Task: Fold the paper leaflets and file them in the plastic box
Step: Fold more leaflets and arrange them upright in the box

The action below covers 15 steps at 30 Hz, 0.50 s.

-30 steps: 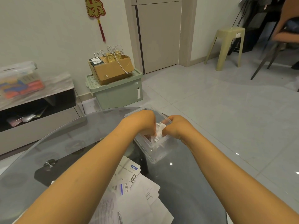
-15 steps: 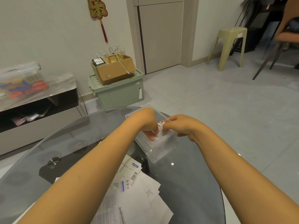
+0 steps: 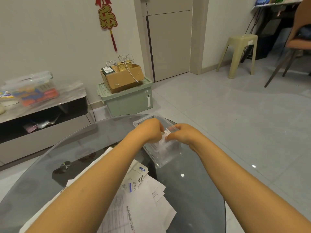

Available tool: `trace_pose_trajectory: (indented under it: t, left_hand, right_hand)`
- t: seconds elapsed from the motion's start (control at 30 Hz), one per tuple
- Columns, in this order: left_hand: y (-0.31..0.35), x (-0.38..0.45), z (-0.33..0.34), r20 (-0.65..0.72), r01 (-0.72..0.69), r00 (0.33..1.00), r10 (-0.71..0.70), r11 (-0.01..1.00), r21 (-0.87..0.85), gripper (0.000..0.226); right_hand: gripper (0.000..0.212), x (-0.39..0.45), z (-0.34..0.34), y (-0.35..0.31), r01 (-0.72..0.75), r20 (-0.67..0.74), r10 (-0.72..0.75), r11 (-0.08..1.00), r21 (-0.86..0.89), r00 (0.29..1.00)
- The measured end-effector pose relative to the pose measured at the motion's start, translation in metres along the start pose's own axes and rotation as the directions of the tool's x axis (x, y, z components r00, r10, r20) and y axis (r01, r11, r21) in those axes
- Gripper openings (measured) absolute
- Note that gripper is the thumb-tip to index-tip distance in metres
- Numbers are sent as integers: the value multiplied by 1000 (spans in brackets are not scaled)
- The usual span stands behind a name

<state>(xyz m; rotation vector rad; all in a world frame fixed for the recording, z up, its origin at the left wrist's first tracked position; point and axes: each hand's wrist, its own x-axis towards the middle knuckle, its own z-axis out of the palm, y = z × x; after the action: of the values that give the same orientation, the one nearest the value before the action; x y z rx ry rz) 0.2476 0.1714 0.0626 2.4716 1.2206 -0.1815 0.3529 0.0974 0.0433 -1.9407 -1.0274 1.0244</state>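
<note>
Both hands meet over a clear plastic box (image 3: 165, 154) that stands on the far part of a round glass table (image 3: 198, 190). The left hand (image 3: 149, 131) reaches in from the left with its fingers curled down into the box, and the right hand (image 3: 182, 133) comes in from the right, its fingers bent and pinching the top edge of a small stack of folded white leaflets (image 3: 165, 132). The folded leaflets stand upright inside the box, between the two hands, and both hands touch them; whether the left fingers actually grip the paper or only press against it cannot be told, since the back of the hand hides them. The box is see-through, and more pale paper shows through its near wall below the hands.

Nearer to the person, on the same table, lies a loose pile of unfolded printed leaflets (image 3: 143, 204), overlapping one another and partly covered by the left forearm. One of them, a leaflet with a barcode (image 3: 140, 176), has a small blue label at its corner.

Beyond the table, a pale green storage bin (image 3: 129, 101) sits on the tiled floor with a cardboard box (image 3: 122, 78) of cables on its lid. A red and gold wall ornament (image 3: 107, 19) hangs above it. A beige plastic stool (image 3: 239, 52) stands near the doorway at the right.
</note>
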Motion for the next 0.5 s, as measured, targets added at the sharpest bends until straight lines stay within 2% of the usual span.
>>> trace_pose_trajectory:
  t: [0.13, 0.23, 0.4, 0.5]
  left_hand:
    - [-4, -1, 4, -26, 17, 1000, -17, 999, 37, 45]
    - [-7, -2, 5, -116, -2, 993, 9, 998, 59, 31]
    - [-7, -5, 6, -187, -71, 981, 57, 995, -69, 25]
    - [-8, -5, 7, -166, -126, 981, 102, 982, -142, 14]
  right_hand:
    - [38, 2, 5, -3, -32, -4, 32, 998, 53, 999]
    - [38, 5, 4, -4, -19, -42, 22, 998, 65, 999]
    - [36, 6, 0, -4, -12, -48, 15, 998, 59, 999]
    - [37, 5, -6, -7, 14, -24, -13, 999, 48, 1000]
